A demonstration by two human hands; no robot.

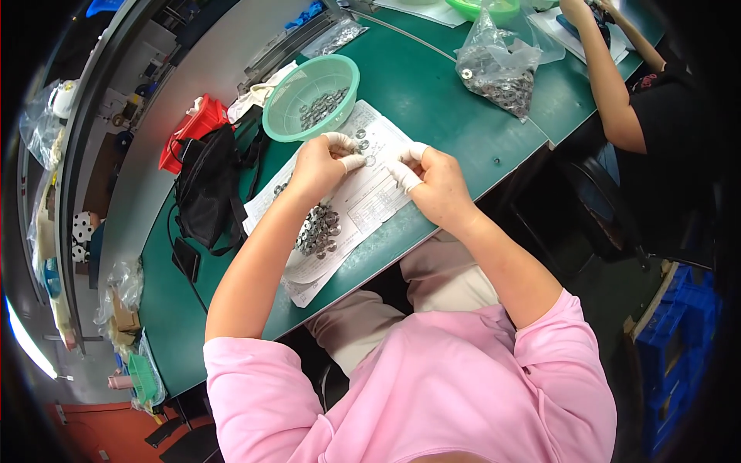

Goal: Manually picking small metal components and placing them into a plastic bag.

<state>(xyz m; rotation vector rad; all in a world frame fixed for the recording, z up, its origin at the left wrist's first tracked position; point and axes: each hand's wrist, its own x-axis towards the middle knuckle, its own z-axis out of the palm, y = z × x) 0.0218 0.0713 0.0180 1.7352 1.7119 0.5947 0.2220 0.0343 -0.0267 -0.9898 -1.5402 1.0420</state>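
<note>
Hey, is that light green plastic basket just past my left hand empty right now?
No, the light green plastic basket has many small metal discs lying in its bottom.

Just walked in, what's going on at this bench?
A person in a pink shirt sits at a green table, both hands over printed sheets, with white covers on some fingers. The left hand is pinched beside a few metal discs; the right hand faces it. Whether either holds a disc is too small to tell. A pile of discs lies by the left forearm, with more in the green basket beyond.
</note>
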